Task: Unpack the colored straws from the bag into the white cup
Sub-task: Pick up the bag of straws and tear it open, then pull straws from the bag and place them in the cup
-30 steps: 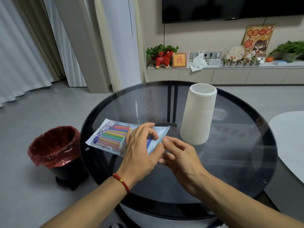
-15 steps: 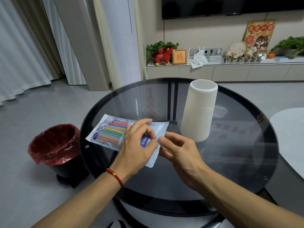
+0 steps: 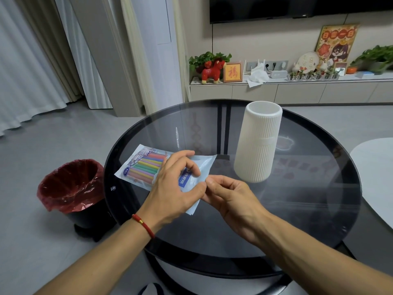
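Head view: sealed, translucent pale-blue plastic bag [image 3: 192, 167] of colored straws [image 3: 146, 168] held low over the near-left part of the round dark glass surface [image 3: 308, 209], straw end pointing left and away, empty printed end toward the hands, probably so that the free end can be torn or peeled open without crushing the contents. Left hand [image 3: 176, 188] laid over the middle of the bag, fingers curled and clamped on the plastic, thumb at the near edge, wrist with a red cord bracelet [image 3: 143, 225] angled in from lower left. Right hand [image 3: 229, 199] brought in from lower right, fingers together, thumb and forefinger pinching the bag edge just beside the left thumb. Tall ribbed white cup [image 3: 258, 143] upright, mouth open, near the bag on the right but apart, ready for loading. Black bin with red liner [image 3: 70, 186] on the floor to the left, presumably for the emptied bag. No straws out yet.
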### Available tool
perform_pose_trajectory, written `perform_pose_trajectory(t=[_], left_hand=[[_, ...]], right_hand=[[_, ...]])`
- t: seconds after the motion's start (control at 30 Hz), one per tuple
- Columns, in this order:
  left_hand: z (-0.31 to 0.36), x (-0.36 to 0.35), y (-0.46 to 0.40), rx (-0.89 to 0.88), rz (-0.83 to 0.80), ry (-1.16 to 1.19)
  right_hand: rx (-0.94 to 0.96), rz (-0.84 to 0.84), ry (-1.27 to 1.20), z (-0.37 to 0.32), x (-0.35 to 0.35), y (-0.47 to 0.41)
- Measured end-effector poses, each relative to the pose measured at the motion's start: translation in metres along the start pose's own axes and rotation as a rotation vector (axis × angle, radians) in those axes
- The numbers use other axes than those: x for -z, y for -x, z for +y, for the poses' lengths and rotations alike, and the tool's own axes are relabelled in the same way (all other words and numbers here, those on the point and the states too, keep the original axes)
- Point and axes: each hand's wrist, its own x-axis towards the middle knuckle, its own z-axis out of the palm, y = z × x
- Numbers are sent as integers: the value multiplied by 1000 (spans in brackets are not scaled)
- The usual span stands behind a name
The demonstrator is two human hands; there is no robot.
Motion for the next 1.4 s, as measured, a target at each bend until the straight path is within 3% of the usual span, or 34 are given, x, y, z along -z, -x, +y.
perform_pose_trajectory(t=[0.13, 0.37, 0.67, 0.83, 1.0, 1.17, 1.23, 1.33, 1.4], left_hand=[[1, 0, 0, -5, -18, -24], [4, -7, 1, -59, -10, -200], [14, -18, 4, -45, -324, -533], [11, -21, 5, -84, -303, -504], [8, -8, -5, -81, -127, -369], [-20, 0, 0, -167, -523, -352], [-25, 1, -1, -235, -588, -448], [-27, -5, -4, -393, -421, -628], [-24, -10, -8, -400, -290, -603]], right_hand=[[23, 20, 60, 0, -1, 2], [166, 198, 556, 1, -3, 1], [108, 222, 807, 1, 4, -3], [89, 178, 915, -10, 2, -8], [32, 145, 1218, -20, 11, -3], [25, 135, 1123, -20, 16, 0], [19, 108, 1075, -23, 18, 2], [13, 49, 1011, -26, 22, 3], [15, 50, 1024, -27, 24, 2]])
